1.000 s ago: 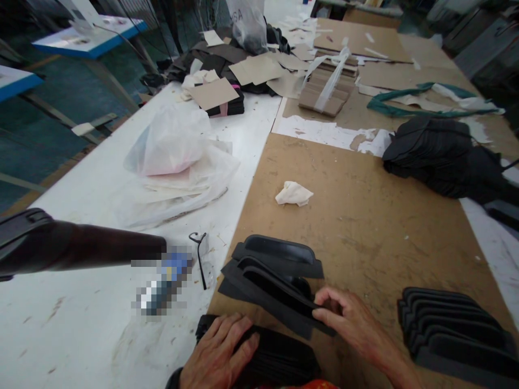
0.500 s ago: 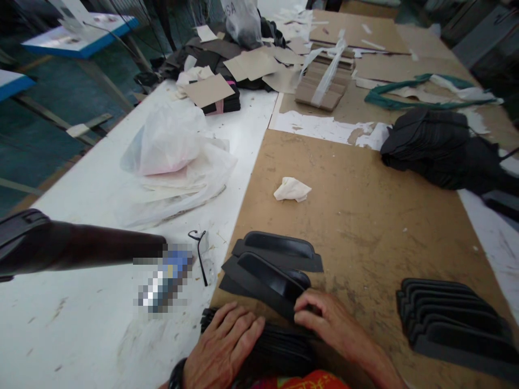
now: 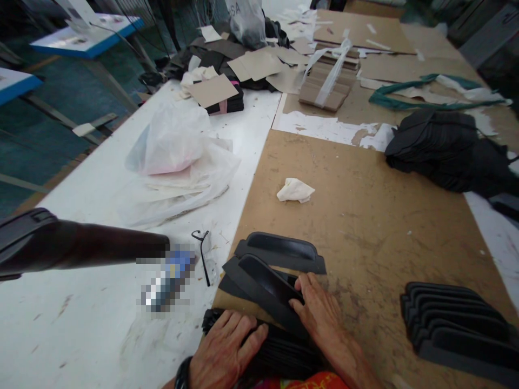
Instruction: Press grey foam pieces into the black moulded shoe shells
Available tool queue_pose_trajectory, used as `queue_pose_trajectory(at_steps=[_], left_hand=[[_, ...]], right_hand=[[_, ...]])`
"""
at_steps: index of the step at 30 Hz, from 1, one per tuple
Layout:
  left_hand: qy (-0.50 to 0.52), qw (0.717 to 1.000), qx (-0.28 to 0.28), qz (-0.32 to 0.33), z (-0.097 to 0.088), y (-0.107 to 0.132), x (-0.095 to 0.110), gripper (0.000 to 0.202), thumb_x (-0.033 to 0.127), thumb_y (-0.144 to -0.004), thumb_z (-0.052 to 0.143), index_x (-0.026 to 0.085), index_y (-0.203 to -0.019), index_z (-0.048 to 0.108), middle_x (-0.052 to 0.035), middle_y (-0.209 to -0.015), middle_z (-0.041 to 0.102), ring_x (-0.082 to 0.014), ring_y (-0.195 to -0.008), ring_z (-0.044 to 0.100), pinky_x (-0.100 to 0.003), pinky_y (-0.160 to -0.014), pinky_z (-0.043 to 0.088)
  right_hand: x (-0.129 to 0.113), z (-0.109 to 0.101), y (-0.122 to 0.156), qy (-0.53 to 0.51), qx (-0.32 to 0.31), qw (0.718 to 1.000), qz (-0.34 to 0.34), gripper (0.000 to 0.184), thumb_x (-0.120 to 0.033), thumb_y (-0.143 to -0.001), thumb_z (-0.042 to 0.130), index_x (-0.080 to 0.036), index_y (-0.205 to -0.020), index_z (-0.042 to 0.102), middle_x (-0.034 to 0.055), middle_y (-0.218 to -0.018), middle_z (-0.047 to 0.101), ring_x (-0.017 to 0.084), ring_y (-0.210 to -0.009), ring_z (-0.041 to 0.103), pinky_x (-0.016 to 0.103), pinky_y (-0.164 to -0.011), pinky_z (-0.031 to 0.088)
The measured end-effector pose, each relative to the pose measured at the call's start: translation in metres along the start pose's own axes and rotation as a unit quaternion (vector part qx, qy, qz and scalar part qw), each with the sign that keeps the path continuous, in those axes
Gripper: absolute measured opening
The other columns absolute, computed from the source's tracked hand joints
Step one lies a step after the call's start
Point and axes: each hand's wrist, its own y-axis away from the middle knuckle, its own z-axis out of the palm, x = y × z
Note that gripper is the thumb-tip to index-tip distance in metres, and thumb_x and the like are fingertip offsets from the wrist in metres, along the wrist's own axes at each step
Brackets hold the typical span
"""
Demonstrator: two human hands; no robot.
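Observation:
My left hand (image 3: pixel 227 346), a black band at its wrist, lies with fingers stretched over a stack of black pieces (image 3: pixel 279 346) at the near edge. My right hand (image 3: pixel 318 310) is closed, thumb and fingers pinching the right end of a black moulded panel (image 3: pixel 261 281). That panel has a raised curved ridge on a flat flange and lies slanted. Just behind it rests a similar black moulded panel (image 3: pixel 279 251). Part of another dark flat piece shows under the slanted one. My palm hides some of the stack.
On the right stands an overlapping row of black moulded panels (image 3: pixel 458 329). A white crumpled scrap (image 3: pixel 295 190) lies mid-board. To the left are eyeglasses (image 3: pixel 204 259), a dark tube-shaped object (image 3: pixel 113 243) and a plastic bag (image 3: pixel 174 146). Black bundled material (image 3: pixel 433 146) sits at back right.
My right hand has shifted up a little and closed further over the slanted panel's right end. My left hand stays on the stack. The whole view has drifted slightly.

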Motion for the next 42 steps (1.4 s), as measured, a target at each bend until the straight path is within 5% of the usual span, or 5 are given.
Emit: queue_pose_trajectory(at_steps=[13, 20, 33, 39, 42], left_hand=[[-0.102, 0.993, 0.029, -0.049, -0.001, -0.001, 0.002, 0.036, 0.016, -0.092, 0.030, 0.026, -0.121, 0.049, 0.0005, -0.121, 0.050, -0.0176, -0.104, 0.041, -0.031, -0.090, 0.026], [-0.058, 0.995, 0.052, -0.058, 0.001, -0.003, 0.003, 0.026, 0.028, -0.092, 0.037, 0.026, -0.106, 0.058, 0.0029, -0.098, 0.060, -0.0162, -0.093, 0.045, -0.033, -0.092, 0.024], [-0.075, 0.996, 0.055, -0.013, 0.000, -0.010, -0.003, 0.022, 0.024, -0.092, 0.038, 0.022, -0.095, 0.059, -0.0015, -0.125, 0.049, -0.0208, -0.123, 0.035, -0.040, -0.105, 0.015], [-0.041, 0.999, 0.007, 0.026, -0.006, -0.011, -0.008, 0.023, 0.019, -0.092, 0.035, 0.021, -0.104, 0.055, 0.0014, -0.105, 0.059, -0.0128, -0.100, 0.049, -0.034, -0.103, 0.019], [-0.036, 0.998, 0.023, 0.038, -0.005, -0.010, -0.008, 0.032, 0.029, -0.091, 0.038, 0.017, -0.118, 0.050, -0.0016, -0.103, 0.060, -0.0150, -0.098, 0.049, -0.034, -0.099, 0.023]], right_hand=[[0.018, -0.012, 0.025, -0.150, -0.163, 0.959, -0.175, 0.014, -0.014, -0.073, 0.055, -0.024, -0.082, 0.060, -0.0034, -0.082, 0.056, 0.009, -0.079, 0.055, 0.019, -0.069, 0.037], [0.013, -0.006, -0.002, 0.014, 0.019, 0.999, -0.029, 0.033, -0.022, -0.085, 0.045, -0.021, -0.117, 0.047, 0.0082, -0.115, 0.049, 0.021, -0.094, 0.056, 0.031, -0.074, 0.041], [0.016, -0.022, 0.015, -0.163, -0.174, 0.962, -0.130, 0.008, -0.024, -0.072, 0.059, -0.022, -0.079, 0.057, -0.0044, -0.078, 0.058, 0.010, -0.076, 0.053, 0.019, -0.064, 0.036], [0.027, -0.023, -0.037, -0.030, 0.117, 0.990, -0.067, 0.037, -0.028, -0.085, 0.042, -0.020, -0.121, 0.045, 0.0085, -0.124, 0.047, 0.021, -0.106, 0.050, 0.032, -0.086, 0.039], [0.027, -0.029, -0.062, 0.040, 0.101, 0.993, -0.047, 0.044, -0.028, -0.082, 0.048, -0.020, -0.125, 0.040, 0.0085, -0.123, 0.045, 0.022, -0.098, 0.054, 0.033, -0.076, 0.041]])
